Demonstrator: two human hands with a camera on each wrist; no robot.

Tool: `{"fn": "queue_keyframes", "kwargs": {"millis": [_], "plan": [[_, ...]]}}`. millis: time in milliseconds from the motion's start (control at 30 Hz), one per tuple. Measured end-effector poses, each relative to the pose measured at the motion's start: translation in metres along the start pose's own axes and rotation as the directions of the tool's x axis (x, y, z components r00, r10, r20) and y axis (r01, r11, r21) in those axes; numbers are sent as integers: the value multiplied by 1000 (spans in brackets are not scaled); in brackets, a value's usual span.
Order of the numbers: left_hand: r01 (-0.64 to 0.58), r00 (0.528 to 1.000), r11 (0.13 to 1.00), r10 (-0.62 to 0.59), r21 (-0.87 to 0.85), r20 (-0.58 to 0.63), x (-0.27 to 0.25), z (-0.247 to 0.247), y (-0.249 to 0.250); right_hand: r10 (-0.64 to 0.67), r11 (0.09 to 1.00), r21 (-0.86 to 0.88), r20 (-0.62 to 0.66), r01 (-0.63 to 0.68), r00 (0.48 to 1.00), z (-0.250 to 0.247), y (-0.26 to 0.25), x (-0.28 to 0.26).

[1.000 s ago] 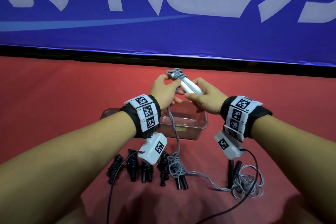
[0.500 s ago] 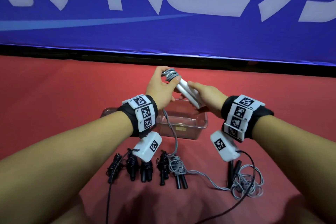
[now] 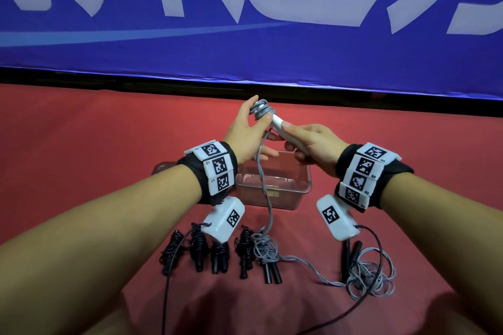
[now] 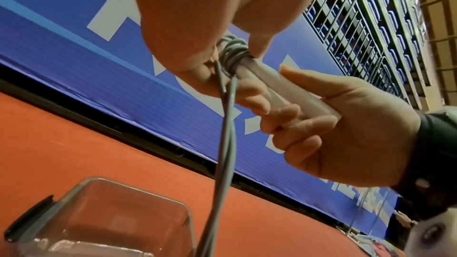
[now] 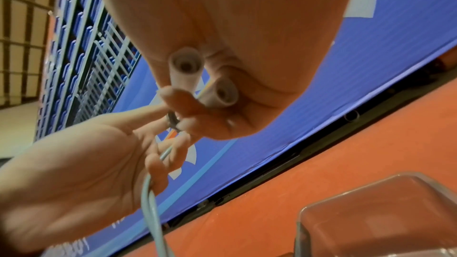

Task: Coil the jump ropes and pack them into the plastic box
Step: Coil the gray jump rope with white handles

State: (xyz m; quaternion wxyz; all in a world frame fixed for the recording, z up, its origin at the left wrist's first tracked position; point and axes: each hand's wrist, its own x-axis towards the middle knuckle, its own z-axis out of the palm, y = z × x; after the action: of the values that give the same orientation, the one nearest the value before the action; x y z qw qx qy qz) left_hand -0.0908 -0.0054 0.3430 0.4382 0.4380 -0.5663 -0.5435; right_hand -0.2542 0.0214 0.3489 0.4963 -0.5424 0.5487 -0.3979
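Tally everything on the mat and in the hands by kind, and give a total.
black coiled ropes: 4
grey coiled rope: 1
loose black-handled rope: 1
white-handled rope: 1
box: 1
Total: 8

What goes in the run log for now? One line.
right hand: grips white handles | left hand: winding grey rope | plastic box: empty

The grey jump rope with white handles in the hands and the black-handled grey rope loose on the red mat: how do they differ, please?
The white-handled grey rope is held up by the left hand and right hand; the black-handled grey rope lies on the red mat. The first is partly wound round its handles; the second sprawls in loose loops. Both have grey cords.
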Motion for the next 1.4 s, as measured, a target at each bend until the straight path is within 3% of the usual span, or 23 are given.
{"fn": "queue_keyframes", "kwargs": {"millis": [167,333,500,733,867,967,1100,1267,1333,1400], "plan": [[-40,999,999,41,37,-30,8,-2,-5,-122,977,-193,-125,96,985,-3,1,7],[-27,992,989,44,147,-117,16,1,-13,-175,945,-304,-163,119,971,-1,1,8],[-70,985,975,101,212,-138,14,5,-11,-307,842,-519,-240,146,921,-5,2,5],[-167,965,965,203,204,-167,-2,7,-11,-342,798,-576,-191,177,920,-4,2,1],[-220,952,954,255,203,-168,1,5,-15,-338,755,-618,-77,221,938,-1,8,0],[-225,947,949,266,221,-179,1,4,-13,-244,828,-527,-29,193,969,4,6,-1],[-224,950,942,268,251,-161,2,-1,-11,-42,990,-128,100,55,994,11,1,-7],[-228,953,948,263,221,-149,3,-5,-11,99,991,82,92,-107,991,10,-10,-7],[-235,954,953,264,191,-143,2,-6,-8,80,990,109,113,-93,990,9,-11,-5],[-219,959,959,245,181,-139,2,-6,-5,-24,1000,16,129,22,991,11,-8,-5]]}}
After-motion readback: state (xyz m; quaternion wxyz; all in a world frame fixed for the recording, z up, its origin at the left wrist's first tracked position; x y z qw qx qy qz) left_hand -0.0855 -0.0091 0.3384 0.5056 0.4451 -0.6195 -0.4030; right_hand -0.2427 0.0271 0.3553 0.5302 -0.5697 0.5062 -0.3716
